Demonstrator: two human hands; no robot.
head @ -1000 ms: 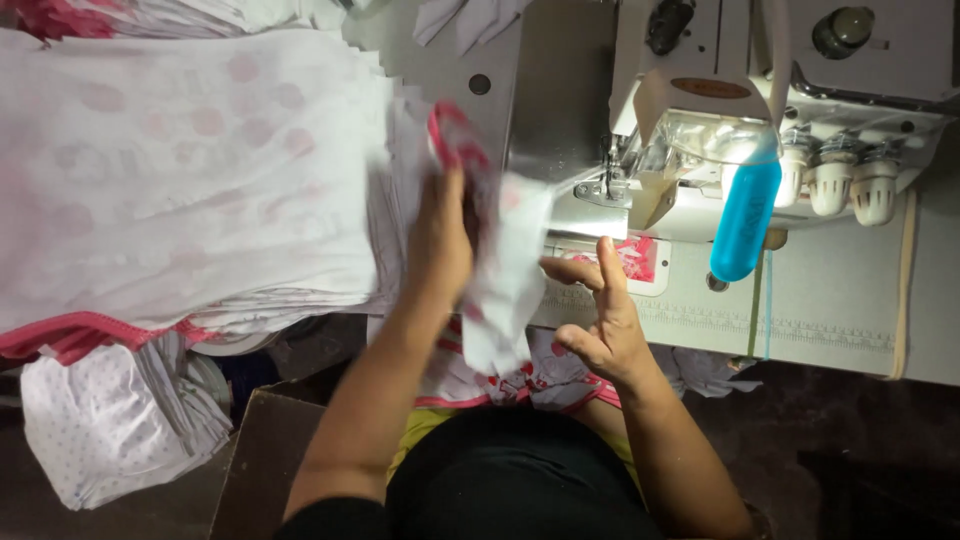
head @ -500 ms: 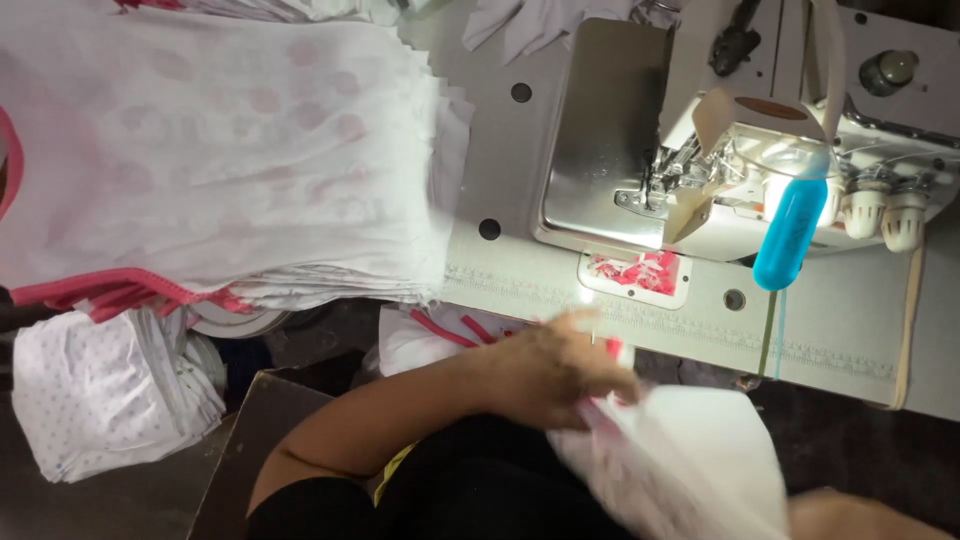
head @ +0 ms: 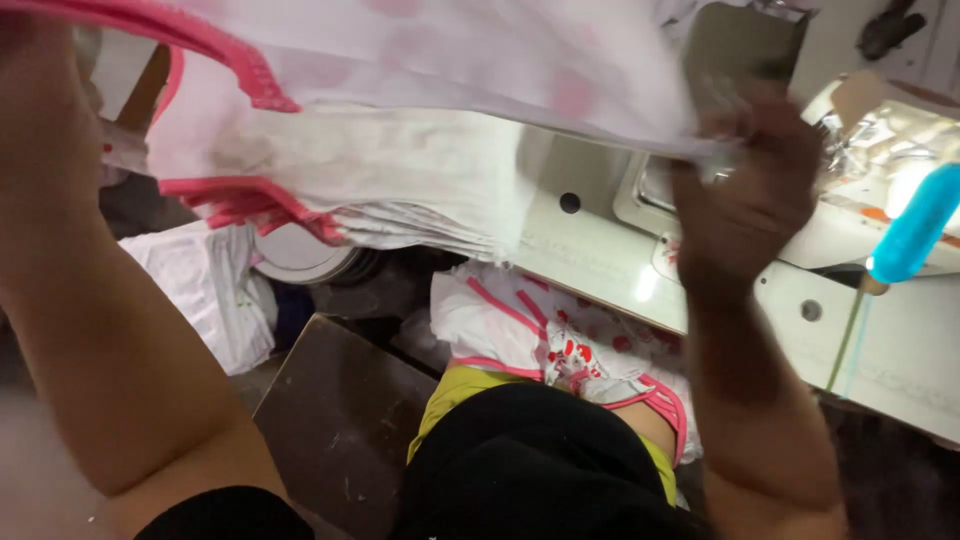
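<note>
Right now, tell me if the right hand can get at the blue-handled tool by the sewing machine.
Probably not at once: the right hand is gripping the raised white garment. The blue-handled tool lies close beside it with nothing between.

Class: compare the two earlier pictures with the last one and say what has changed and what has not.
Both arms have risen. The right hand now grips the white, pink-spotted cloth, lifted across the top of the view; earlier it was low by the lap. The left hand is out of view. The cloth stack and sewing machine stayed put.
</note>
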